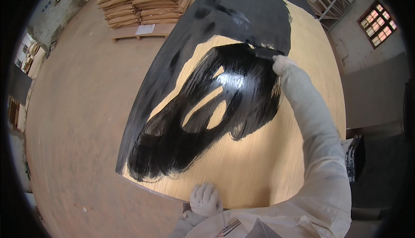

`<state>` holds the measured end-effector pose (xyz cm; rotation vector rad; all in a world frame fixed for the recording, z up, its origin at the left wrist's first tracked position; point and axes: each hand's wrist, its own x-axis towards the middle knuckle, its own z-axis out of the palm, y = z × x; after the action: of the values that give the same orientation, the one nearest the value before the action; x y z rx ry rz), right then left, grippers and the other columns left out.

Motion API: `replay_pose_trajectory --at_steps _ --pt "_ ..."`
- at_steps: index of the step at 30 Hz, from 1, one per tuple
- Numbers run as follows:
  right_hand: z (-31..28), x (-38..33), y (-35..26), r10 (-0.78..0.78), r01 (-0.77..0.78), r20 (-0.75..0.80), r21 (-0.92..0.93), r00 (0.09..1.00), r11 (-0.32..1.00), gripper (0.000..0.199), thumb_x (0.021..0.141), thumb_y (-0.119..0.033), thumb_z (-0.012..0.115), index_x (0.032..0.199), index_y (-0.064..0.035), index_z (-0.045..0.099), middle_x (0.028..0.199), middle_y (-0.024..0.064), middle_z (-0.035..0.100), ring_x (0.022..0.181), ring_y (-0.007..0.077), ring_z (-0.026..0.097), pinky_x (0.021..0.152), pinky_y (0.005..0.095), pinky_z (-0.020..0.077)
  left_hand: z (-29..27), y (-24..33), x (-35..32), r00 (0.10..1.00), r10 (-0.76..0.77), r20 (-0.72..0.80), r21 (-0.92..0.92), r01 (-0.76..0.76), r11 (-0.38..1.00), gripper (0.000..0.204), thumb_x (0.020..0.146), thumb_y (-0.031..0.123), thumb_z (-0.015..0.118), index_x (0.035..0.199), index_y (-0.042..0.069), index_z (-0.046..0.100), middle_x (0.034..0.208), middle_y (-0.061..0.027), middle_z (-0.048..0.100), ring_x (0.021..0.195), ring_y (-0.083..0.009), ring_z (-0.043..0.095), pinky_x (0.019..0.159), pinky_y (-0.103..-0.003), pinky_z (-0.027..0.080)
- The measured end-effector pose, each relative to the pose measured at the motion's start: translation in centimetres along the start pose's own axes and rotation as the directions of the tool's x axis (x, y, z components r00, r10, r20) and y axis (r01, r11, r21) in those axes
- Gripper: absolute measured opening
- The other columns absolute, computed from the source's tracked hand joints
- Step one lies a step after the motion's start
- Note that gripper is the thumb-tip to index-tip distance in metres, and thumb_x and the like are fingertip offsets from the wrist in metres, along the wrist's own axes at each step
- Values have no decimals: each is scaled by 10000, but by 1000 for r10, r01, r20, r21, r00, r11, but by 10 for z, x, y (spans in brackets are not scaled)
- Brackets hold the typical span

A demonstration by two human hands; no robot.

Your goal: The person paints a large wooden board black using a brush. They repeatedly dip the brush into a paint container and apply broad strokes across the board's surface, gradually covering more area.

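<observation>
A large pale wooden board (246, 169) lies in front of me, partly coated in black. Wet, glossy black paint (190, 134) covers much of its middle in streaky strokes, with bare wood showing between them. At the far right of this patch, my right hand (284, 65), in a whitish glove, is closed around a wide dark paintbrush (264, 54). The brush's bristles touch the painted surface. My left hand (206, 200), gloved too, rests with curled fingers at the board's near edge. What lies under those fingers is hidden.
Stacked brown paper sacks (149, 2) stand on a pallet (158, 31) beyond the board's left side. A black-stained container (355, 158) sits beside my right arm. A metal rack (333, 4) stands at the far right. Dusty brown floor (78, 121) runs along the left.
</observation>
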<state>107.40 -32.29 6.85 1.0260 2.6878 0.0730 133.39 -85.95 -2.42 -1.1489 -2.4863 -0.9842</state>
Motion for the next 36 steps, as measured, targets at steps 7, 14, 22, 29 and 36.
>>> replay_pose_trajectory --at_steps 7,14,22,29,36 --pt "-2 33 33 18 -17 -11 52 1000 998 515 1038 -199 517 1544 -177 611 1525 134 659 1425 338 612 1188 438 482 6 0 2 1000 18 5 93 -19 995 294 721 142 697 1008 87 660 1133 -120 693 1012 -313 667 836 -479 516" --pt "-28 -24 -23 -255 257 53 -31 965 966 569 1021 -293 583 1590 -270 574 1482 161 681 1391 340 637 1177 448 494 9 -4 3 1000 17 11 104 -18 994 230 712 164 710 922 101 640 1054 -85 698 905 -272 678 772 -452 494" --pt "-32 -5 -125 -255 255 -28 0 967 967 470 1109 -230 451 1551 -197 609 1575 107 619 1469 305 576 1227 464 466 7 1 8 999 -38 -15 78 39 996 286 627 218 707 892 116 674 1071 -56 722 1025 -269 705 847 -472 538" --pt "-47 10 -147 -265 265 -5 -10 964 964 532 1042 -208 522 1567 -234 604 1560 117 632 1450 308 592 1213 435 467 -3 -4 18 1000 10 18 29 -11 1000 156 693 149 657 835 93 628 1012 -62 681 907 -254 676 737 -426 499" --pt "-67 -29 -168 -559 562 63 -113 827 819 560 1018 -215 560 1573 -283 592 1520 111 663 1400 318 632 1171 432 501 -2 -5 12 1000 -14 21 17 13 1000 176 687 150 667 842 73 631 1030 -92 687 927 -271 685 765 -433 523"
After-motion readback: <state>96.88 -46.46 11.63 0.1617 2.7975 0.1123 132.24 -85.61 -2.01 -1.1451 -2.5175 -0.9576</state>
